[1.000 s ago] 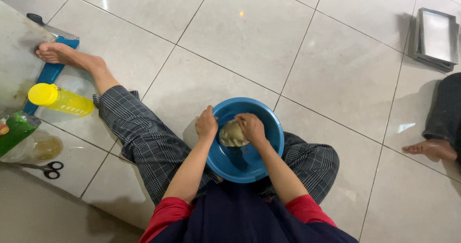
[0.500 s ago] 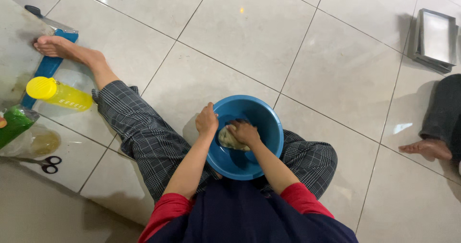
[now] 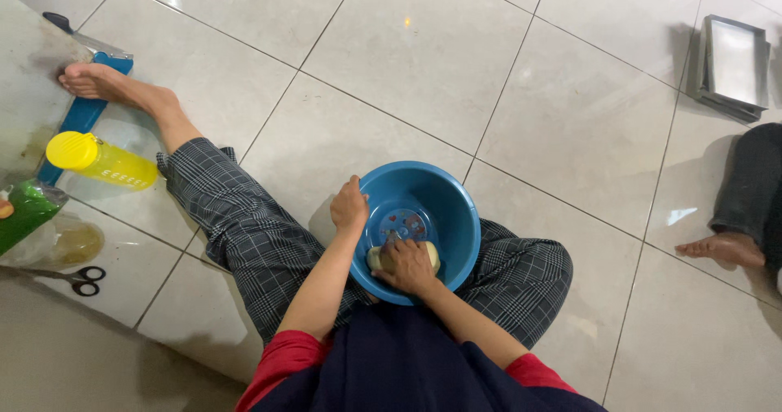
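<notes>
Dough [image 3: 432, 253] pulled nearer (right hand [image 3: 405, 265] pressing); left hand [image 3: 349, 207] grips blue bowl [image 3: 456, 208].

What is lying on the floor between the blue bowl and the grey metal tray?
In the head view, only bare pale floor tiles lie between the blue bowl and the grey metal tray.

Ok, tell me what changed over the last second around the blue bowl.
The right hand slid the pale dough lump from the far side of the blue bowl down to its near wall, baring the patterned bottom, and now presses on it there. The left hand kept gripping the rim. The yellow bottle, scissors and metal tray stayed put on the floor.
</notes>
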